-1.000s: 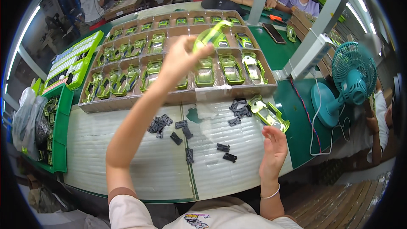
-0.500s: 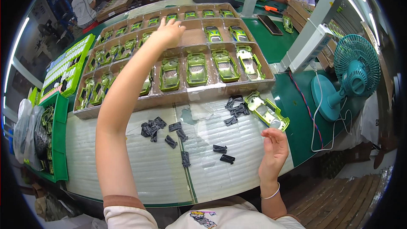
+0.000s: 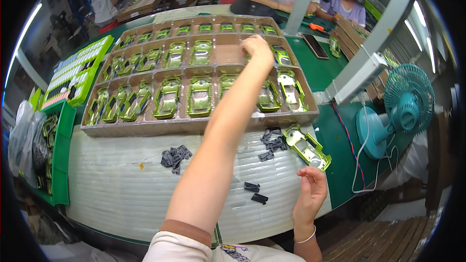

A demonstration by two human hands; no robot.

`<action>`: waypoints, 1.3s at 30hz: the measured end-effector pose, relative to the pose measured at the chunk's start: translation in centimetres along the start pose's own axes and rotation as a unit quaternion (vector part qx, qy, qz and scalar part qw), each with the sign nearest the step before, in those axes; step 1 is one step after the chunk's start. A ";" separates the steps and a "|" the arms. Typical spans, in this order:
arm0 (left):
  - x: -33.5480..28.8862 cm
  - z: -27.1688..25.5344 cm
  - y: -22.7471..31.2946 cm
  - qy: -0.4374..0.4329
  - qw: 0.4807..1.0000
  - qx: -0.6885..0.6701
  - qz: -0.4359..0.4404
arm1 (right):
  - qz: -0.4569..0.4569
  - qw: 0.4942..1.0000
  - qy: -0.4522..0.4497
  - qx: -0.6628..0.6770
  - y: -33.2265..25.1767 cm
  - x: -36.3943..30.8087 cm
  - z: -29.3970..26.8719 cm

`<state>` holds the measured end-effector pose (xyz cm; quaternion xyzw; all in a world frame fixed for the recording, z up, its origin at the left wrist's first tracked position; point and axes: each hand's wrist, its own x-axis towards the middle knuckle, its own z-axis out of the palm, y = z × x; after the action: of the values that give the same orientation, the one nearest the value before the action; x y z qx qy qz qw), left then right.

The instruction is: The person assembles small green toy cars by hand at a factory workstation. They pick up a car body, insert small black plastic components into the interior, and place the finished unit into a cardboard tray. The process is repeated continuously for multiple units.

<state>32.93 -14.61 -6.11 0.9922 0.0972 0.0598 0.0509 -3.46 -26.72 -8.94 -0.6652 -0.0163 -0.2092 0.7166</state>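
A wide brown tray spans the tabletop, its compartments holding green car shells in three rows. To its left stand a light-green rack, a dark-green bin and a plastic bag. On the right, a slanting post and a teal fan with its white cord stand in the way of any sideways reach; a phone lies beyond the tray's corner. Black pieces lie in front: a left pile, a right pile and two loose pieces.

The left hand is in the middle row, its fingers bent down over a shell second from the right (I cannot tell whether they grip it, as the hand covers most of it). Its forearm crosses the front row, partly hiding shells there. The right hand is loosely curled, thumb a little apart from the fingers, nothing visible in it, near the lower end of a loose shell.

The tabletop's white covering reaches from the tray's front wall to the rounded front edge, widest left of the forearm. Left of the left hand, one compartment shows its brown floor.
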 end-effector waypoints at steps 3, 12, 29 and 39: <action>0.0 0.5 0.1 0.034 0.998 -0.037 -0.048 | -0.012 1.000 -0.004 -0.005 0.1 -0.1 0.3; -2.5 -2.2 0.0 0.403 0.898 -0.149 0.099 | 0.008 0.996 -0.012 0.091 0.7 0.5 0.0; -27.5 -5.1 -8.2 -0.162 0.726 -0.512 0.430 | 0.239 0.798 -0.122 0.540 1.2 -1.1 0.0; -30.8 -3.0 -14.2 -0.104 0.839 -0.294 0.446 | 0.183 0.877 -0.090 0.434 -0.2 -0.3 -0.1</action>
<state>-0.14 -6.62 -8.09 0.8670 -0.3835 -0.0019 0.3182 -3.78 -26.74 -8.86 -0.2945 -0.0474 0.0147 0.9544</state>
